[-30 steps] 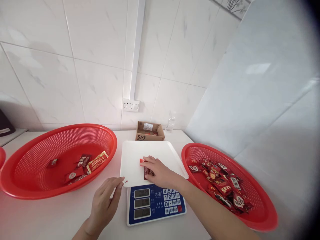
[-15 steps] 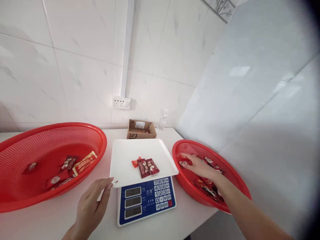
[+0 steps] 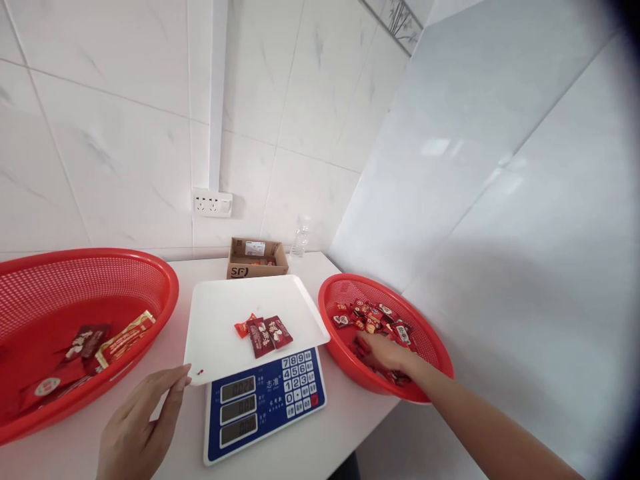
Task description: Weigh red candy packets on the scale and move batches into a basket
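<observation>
A blue electronic scale [image 3: 265,403] carries a white tray [image 3: 225,313] with three red snack packets [image 3: 264,332] lying on it. My left hand [image 3: 137,427] rests on the counter beside the tray's front left corner, fingers stretched out and holding nothing. My right hand [image 3: 383,353] reaches into the right red basket [image 3: 430,360], its fingers down among the many red packets [image 3: 373,317]; whether they grip one is hidden.
A large red basket [image 3: 165,293] at the left holds several packets [image 3: 87,350]. A small cardboard box [image 3: 257,259] and a clear bottle [image 3: 300,241] stand at the back wall under a socket [image 3: 213,203]. The counter's edge runs just right of the right basket.
My right hand left the packets on the scale tray and moved right into the right basket, then deeper among its packets. The view swung right. My left hand stayed by the tray corner.
</observation>
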Demonstrator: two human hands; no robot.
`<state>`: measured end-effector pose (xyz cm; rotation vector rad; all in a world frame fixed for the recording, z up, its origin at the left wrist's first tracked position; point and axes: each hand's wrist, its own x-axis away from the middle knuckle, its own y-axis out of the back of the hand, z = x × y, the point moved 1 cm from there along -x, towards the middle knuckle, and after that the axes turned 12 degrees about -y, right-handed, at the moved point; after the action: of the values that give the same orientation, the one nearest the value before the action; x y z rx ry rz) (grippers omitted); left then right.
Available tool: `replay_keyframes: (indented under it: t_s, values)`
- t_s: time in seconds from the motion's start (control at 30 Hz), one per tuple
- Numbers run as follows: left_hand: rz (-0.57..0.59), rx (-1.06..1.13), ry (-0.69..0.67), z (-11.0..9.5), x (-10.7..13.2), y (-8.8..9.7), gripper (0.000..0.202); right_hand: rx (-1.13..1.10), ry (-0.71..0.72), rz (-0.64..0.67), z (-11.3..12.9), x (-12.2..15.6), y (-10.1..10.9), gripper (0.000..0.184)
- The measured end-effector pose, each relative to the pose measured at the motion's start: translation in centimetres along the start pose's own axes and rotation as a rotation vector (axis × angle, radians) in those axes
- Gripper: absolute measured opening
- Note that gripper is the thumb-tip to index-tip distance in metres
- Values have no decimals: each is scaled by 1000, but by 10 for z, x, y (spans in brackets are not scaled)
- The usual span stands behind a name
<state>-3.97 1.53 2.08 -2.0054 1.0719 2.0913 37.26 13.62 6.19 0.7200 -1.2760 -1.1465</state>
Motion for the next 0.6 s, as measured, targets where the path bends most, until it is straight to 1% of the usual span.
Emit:
replay_keyframes:
  t_s: [0.13,0.2,0.3,0.47,0.53,0.6]
  values:
    - [-15,13,-9,-1,-3,1,17,-122,14,-128,6,-13,18,32]
    - [-42,21,-33,-2,-7,2,15,-182,-4,-161,9,-16,25,35]
    - [-66,-7,-49,-3,-9,3,13,-279,-51,-150,15,-16,29,42]
    - [-44,-12,-36,0,-7,2,16,-432,-140,-128,26,-3,33,54]
    - [-45,3,-39,0,-6,2,16,-477,-166,-119,30,4,36,55]
    - [-41,13,-37,1,-5,1,15,-508,-177,-111,34,10,38,51]
